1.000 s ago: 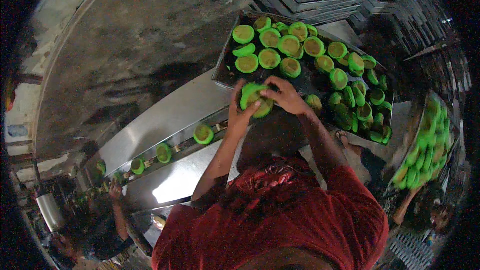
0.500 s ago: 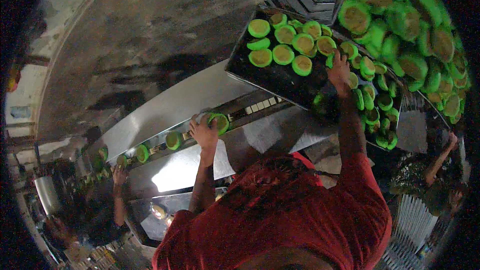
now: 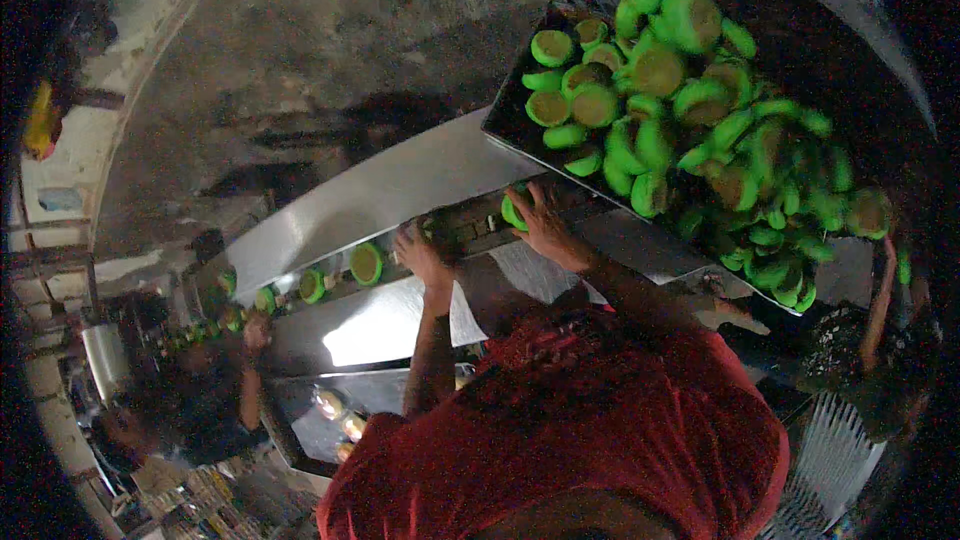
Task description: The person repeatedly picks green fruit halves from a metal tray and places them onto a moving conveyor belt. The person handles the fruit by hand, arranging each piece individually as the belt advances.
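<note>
In my right hand [image 3: 552,232] is a bright green, round bun [image 3: 513,208], gripped by the fingers over the conveyor channel [image 3: 478,218]. My left hand [image 3: 424,254] rests at the channel's near side, fingers apart, beside a dim, shadowed greenish shape too dark to make out. Just left of it, a green bun with a brown flat face [image 3: 366,263] stands on edge in the channel. Further left follows another green bun [image 3: 312,285]. At the upper right a black tray [image 3: 560,165] carries a heap of green buns [image 3: 657,70], several blurred by motion.
A co-worker's hand [image 3: 257,332] reaches to the channel at the left. Another person's arm [image 3: 880,305] is at the right, near the heaped tray. A shiny metal ledge [image 3: 380,325] runs along the near side. Below it, a metal tray [image 3: 390,395] bears several wrapped round items.
My right hand has come from the black tray down-left to the channel with a bun. Buns from the second tray at the right have tumbled onto the black tray. Channel buns have shifted left.
</note>
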Action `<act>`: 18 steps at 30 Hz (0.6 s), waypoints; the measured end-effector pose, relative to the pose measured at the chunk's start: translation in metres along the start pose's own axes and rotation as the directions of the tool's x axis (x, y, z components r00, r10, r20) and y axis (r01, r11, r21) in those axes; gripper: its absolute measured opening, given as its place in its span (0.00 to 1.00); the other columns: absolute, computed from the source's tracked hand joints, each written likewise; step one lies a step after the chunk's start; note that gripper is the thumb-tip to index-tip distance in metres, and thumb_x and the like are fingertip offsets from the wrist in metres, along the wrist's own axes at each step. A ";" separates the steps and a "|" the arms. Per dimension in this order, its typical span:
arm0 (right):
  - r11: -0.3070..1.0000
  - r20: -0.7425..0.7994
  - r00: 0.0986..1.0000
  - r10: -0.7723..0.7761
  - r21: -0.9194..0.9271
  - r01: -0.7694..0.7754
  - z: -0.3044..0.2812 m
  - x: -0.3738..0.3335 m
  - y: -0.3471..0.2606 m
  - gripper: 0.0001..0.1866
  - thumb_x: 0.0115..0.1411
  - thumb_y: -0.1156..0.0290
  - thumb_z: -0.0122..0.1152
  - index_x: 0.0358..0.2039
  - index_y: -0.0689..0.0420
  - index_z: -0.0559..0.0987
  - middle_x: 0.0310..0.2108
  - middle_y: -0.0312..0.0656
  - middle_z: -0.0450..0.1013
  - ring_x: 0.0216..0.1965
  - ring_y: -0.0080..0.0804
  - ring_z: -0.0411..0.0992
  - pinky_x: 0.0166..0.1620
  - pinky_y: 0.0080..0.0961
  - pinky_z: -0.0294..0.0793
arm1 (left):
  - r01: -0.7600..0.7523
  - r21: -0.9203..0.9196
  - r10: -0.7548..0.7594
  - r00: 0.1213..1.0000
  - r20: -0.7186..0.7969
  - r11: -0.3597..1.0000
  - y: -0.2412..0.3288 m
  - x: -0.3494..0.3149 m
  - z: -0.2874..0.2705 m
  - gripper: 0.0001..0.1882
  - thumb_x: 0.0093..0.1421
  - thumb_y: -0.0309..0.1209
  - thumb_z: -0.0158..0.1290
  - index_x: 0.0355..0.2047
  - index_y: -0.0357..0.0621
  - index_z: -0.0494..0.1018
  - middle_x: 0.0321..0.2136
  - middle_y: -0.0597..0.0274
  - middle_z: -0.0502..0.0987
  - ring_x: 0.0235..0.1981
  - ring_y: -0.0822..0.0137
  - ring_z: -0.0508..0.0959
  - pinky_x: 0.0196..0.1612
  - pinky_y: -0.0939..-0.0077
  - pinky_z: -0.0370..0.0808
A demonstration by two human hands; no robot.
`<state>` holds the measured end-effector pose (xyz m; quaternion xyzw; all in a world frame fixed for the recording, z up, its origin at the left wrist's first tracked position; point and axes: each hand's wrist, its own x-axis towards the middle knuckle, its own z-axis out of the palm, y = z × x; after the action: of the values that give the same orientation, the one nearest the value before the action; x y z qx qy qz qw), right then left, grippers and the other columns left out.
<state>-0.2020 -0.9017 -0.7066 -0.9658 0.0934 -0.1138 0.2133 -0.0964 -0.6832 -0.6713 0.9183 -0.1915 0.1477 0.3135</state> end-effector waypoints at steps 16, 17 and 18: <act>0.604 0.695 0.527 -0.489 0.705 -0.371 -0.108 0.030 0.058 0.32 0.58 0.55 0.64 0.60 0.54 0.70 0.56 0.41 0.71 0.57 0.35 0.67 0.61 0.33 0.62 | -0.318 -0.489 0.416 0.904 0.104 0.812 0.125 0.042 0.022 0.25 0.55 0.24 0.58 0.55 0.42 0.69 0.49 0.45 0.73 0.50 0.43 0.73 0.51 0.56 0.72; 0.613 0.704 0.501 -0.504 0.700 -0.367 -0.106 0.031 0.059 0.32 0.58 0.55 0.64 0.60 0.55 0.71 0.56 0.41 0.71 0.56 0.34 0.68 0.61 0.32 0.62 | -0.333 -0.530 0.452 0.886 0.107 0.780 0.136 0.046 0.032 0.25 0.55 0.25 0.58 0.54 0.42 0.69 0.47 0.45 0.74 0.48 0.44 0.75 0.49 0.55 0.73; 0.639 0.721 0.481 -0.499 0.681 -0.358 -0.102 0.032 0.062 0.31 0.59 0.54 0.64 0.59 0.55 0.71 0.55 0.40 0.72 0.56 0.33 0.68 0.61 0.31 0.63 | -0.325 -0.434 0.443 0.873 0.203 0.840 0.163 0.052 0.028 0.26 0.54 0.26 0.59 0.54 0.42 0.69 0.45 0.45 0.75 0.47 0.43 0.76 0.48 0.56 0.74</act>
<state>-0.2066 -1.0043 -0.6376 -0.6962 -0.1317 0.3552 0.6097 -0.1186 -0.8335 -0.5871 0.7915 -0.4434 0.0288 0.4197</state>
